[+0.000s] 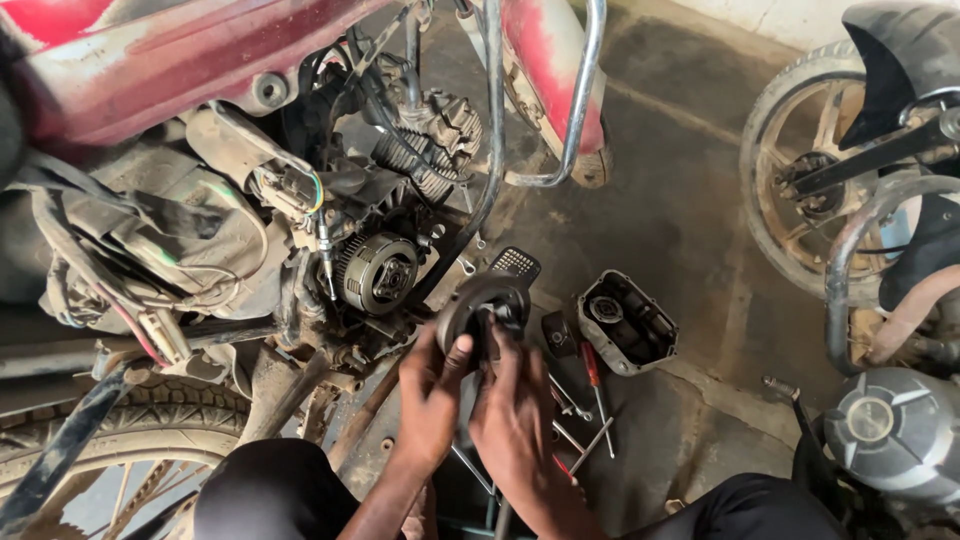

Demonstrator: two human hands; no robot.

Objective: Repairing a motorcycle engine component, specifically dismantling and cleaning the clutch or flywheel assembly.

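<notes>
Both my hands hold a round dark metal clutch part [478,305] in front of me, above the floor. My left hand [428,395] grips its lower left rim. My right hand [515,400] holds its right side, fingers reaching into the middle. To the upper left the red motorcycle's open engine shows a ribbed clutch drum [378,272]. The hands hide the lower part of the held piece.
A removed grey engine cover [628,322] lies on the stained concrete floor to the right. A red-handled screwdriver [594,366] and several wrenches [578,420] lie beside it. Another motorcycle's wheel [800,180] stands at the right. A tyre [150,410] is at lower left.
</notes>
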